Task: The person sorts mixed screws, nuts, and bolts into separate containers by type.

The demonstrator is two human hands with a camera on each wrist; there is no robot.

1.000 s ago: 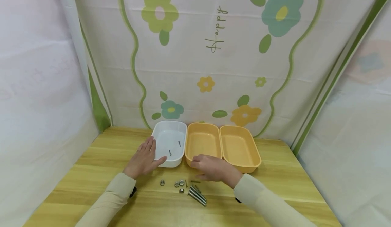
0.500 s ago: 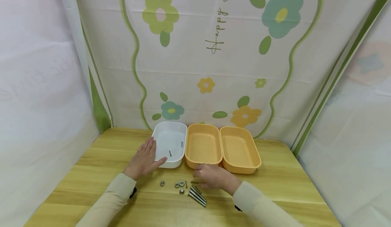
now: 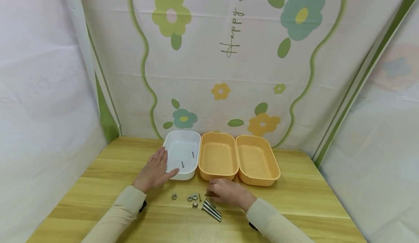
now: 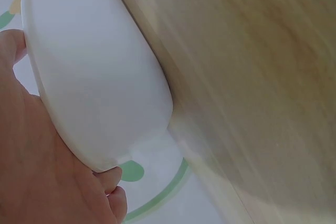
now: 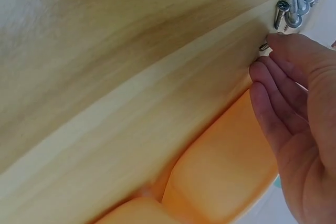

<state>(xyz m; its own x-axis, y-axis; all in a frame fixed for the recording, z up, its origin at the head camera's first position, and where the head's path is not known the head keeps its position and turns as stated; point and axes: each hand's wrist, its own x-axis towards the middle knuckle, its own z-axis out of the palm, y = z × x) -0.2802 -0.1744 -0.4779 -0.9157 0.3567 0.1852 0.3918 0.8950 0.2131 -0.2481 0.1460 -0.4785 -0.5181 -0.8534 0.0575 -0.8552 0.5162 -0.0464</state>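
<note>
Right fingers (image 5: 275, 80) pinch a screw (image 5: 264, 47) near the middle box (image 3: 218, 159), left fingers (image 3: 159, 155) straight against the white rim (image 3: 181, 131).

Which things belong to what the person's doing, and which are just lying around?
In use, it seems:
white tray, touched by the left hand
small screw at the right hand
two screws inside the tray

Just there, not held:
four nuts
large bolts
other loose screws
two yellow trays

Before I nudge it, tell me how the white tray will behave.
The white tray looks like thin plastic, so probably light and stiff. Its low, wide shape suggests sliding, not tipping. The screws lying inside might roll.
</note>
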